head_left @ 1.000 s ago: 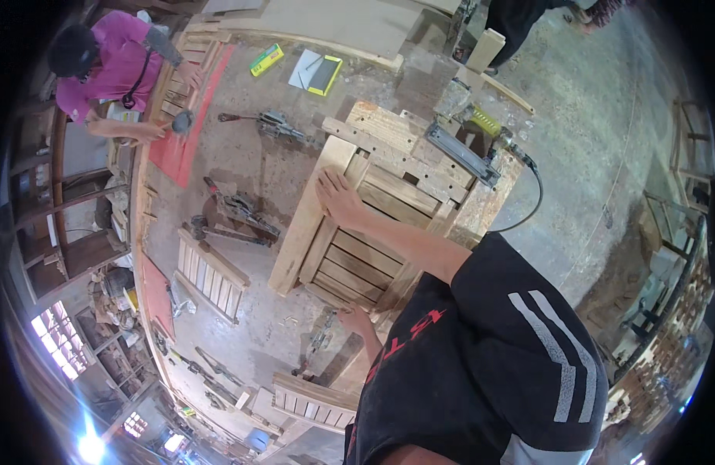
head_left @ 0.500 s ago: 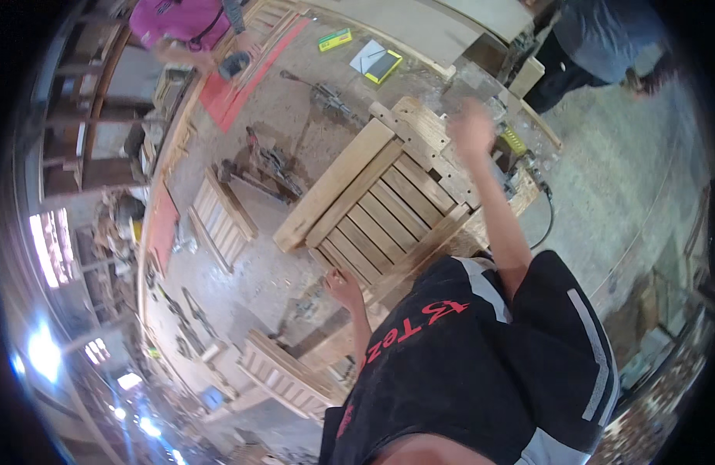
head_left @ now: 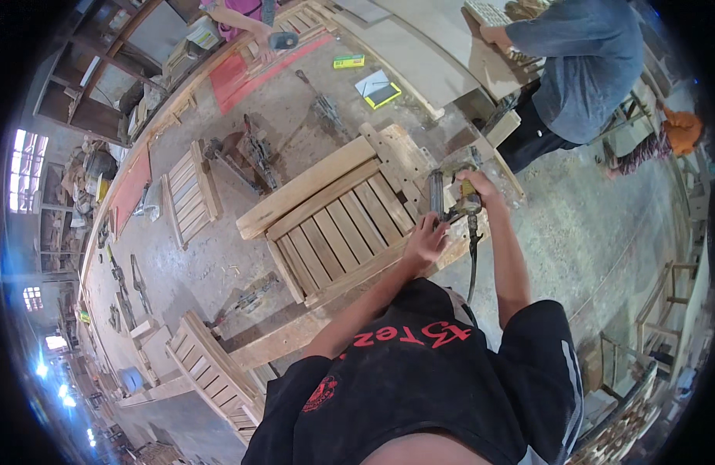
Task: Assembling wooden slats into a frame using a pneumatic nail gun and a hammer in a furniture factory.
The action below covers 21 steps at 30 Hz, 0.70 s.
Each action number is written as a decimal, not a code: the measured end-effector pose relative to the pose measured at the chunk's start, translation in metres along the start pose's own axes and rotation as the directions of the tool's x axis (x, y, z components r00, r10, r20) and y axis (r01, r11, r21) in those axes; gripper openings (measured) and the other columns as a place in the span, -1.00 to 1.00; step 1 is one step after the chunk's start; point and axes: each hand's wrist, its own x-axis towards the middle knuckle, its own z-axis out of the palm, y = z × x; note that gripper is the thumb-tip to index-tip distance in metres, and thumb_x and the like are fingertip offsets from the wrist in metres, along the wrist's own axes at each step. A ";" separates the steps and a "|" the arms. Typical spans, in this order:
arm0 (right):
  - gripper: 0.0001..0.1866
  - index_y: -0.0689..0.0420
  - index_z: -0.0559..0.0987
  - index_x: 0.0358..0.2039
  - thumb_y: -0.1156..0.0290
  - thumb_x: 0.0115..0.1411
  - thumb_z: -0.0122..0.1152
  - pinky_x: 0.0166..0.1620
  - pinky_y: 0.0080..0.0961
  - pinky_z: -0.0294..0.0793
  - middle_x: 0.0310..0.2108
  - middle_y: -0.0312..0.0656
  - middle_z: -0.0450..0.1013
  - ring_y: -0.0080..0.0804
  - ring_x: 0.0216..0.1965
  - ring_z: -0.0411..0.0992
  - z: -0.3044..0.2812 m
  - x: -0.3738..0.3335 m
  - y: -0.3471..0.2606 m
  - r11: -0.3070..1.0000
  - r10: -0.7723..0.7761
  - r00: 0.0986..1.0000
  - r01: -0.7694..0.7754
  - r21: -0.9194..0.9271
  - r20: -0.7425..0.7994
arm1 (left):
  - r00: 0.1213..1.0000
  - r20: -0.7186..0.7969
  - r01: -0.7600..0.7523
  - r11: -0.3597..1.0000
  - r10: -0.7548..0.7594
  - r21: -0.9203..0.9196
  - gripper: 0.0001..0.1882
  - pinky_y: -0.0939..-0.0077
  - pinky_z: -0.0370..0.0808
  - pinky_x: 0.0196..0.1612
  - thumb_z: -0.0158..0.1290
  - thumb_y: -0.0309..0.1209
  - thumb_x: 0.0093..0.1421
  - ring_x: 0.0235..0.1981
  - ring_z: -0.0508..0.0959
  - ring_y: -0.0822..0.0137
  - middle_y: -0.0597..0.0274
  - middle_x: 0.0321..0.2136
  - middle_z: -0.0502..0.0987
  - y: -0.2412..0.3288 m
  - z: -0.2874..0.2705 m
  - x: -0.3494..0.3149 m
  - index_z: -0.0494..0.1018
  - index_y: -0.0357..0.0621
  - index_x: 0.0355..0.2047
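In my right hand (head_left: 481,188) is a nail gun (head_left: 467,203) with a yellowish grip, its dark hose hanging toward my body. The fingers of my left hand (head_left: 424,245) are curled against the near end of the gun's long grey magazine (head_left: 436,190); whether they pinch anything small is hidden. To the left of the gun lies a slatted wooden panel (head_left: 338,236), flat on the worktable. A thick wooden rail (head_left: 307,188) runs along its far side. A pale board with holes (head_left: 404,159) adjoins its right end.
Smaller slatted panels (head_left: 191,198) lie to the left and near left. Several clamps (head_left: 257,151) are scattered on the table (head_left: 218,271). A notepad (head_left: 377,87) lies at the far side. One co-worker (head_left: 586,74) stands at far right; another's hand (head_left: 261,35) is near a red sheet (head_left: 230,81).
My right hand has taken up the nail gun from the table's right end and brought it nearer. My left hand has moved right from the panel's left corner to the gun. The view has shifted.
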 end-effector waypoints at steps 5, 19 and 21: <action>-0.74 0.15 0.49 -0.28 0.28 0.09 0.26 -0.48 -0.29 0.55 -0.53 -0.12 0.46 -0.27 -0.59 0.47 -0.005 -0.007 0.013 0.992 0.064 0.997 -0.059 0.108 -0.050 | 0.998 -0.030 -0.057 0.982 0.052 -0.178 -0.60 0.13 0.36 0.00 0.22 -0.48 0.02 -0.05 0.36 -0.08 -0.01 -0.14 0.36 -0.011 -0.009 0.008 0.36 -0.18 -0.12; -0.79 0.14 0.45 -0.22 0.33 0.18 0.15 -0.50 -0.32 0.51 -0.56 -0.09 0.48 -0.25 -0.60 0.47 0.012 -0.041 0.003 0.929 -0.114 0.977 0.169 0.329 -0.180 | 0.780 -0.142 0.435 0.692 -0.609 -0.576 -0.79 0.20 0.42 -0.24 0.20 -0.52 0.06 -0.37 0.48 0.06 0.10 -0.46 0.43 0.035 -0.046 -0.012 0.37 -0.22 -0.37; -0.80 0.14 0.44 -0.24 0.33 0.17 0.15 -0.48 -0.38 0.50 -0.58 -0.14 0.44 -0.29 -0.62 0.43 0.011 -0.047 -0.014 0.950 -0.076 0.969 0.141 0.277 -0.234 | 0.949 -0.037 0.257 0.835 -0.313 -0.487 -0.84 0.21 0.44 -0.38 0.18 -0.50 0.12 -0.50 0.49 0.11 0.08 -0.53 0.43 0.024 -0.058 -0.027 0.39 -0.22 -0.40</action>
